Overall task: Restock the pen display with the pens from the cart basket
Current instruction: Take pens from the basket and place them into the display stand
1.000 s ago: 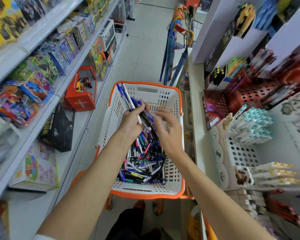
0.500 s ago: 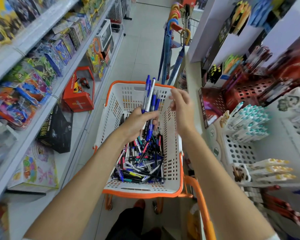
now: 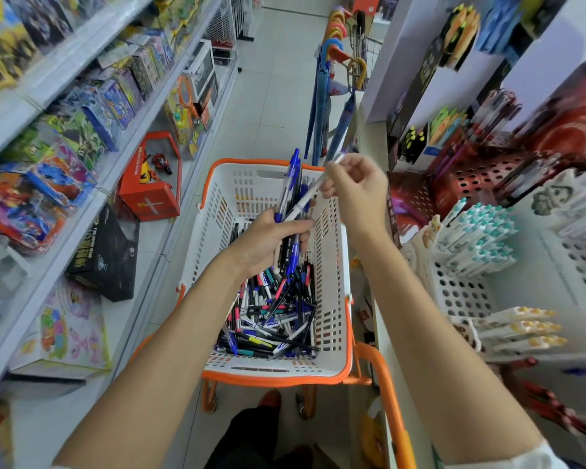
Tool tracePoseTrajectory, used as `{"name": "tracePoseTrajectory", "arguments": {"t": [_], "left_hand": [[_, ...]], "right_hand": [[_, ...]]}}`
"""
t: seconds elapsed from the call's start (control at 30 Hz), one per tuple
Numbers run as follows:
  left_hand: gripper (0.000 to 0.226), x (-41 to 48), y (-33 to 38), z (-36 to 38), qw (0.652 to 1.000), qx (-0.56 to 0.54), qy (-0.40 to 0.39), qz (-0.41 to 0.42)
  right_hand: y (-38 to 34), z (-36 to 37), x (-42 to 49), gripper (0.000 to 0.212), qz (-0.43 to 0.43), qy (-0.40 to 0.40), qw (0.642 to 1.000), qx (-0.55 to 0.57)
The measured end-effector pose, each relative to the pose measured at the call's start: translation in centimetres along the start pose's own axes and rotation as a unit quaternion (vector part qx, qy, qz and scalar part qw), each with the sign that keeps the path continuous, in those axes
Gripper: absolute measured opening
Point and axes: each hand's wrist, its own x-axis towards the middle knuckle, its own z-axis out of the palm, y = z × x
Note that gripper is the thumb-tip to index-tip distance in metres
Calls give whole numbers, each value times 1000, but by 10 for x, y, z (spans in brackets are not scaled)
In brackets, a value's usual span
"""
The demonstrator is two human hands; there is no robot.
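White pen (image 3: pixel 310 194) in right grip (image 3: pixel 357 194), left grip (image 3: pixel 268 243) holding bundle (image 3: pixel 291 184) above basket rim (image 3: pixel 271 379)

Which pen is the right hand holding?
The white pen; the right hand pinches its top end. The left hand grips the blue and black ones.

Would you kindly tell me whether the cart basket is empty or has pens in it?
Not empty: a loose heap of pens covers the floor of the basket, well below its orange rim.
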Motion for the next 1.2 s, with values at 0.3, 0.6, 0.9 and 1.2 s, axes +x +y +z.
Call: {"name": "tracePoseTrajectory", "arguments": {"t": [0.3, 0.6, 0.9, 1.2], "left_hand": [[13, 12, 2, -1, 969, -222, 101, 32], [12, 23, -8, -10, 972, -123, 198, 18], [13, 2, -6, -6, 994, 102, 10, 24], [23, 15, -16, -7, 963, -221, 148, 35]], "right_hand": [[31, 0, -13, 20, -168, -36, 952, -253], [29, 6, -24, 17, -103, -186, 951, -226], [9, 13, 19, 16, -95, -127, 965, -208], [53, 9, -20, 11, -134, -26, 954, -266]]}}
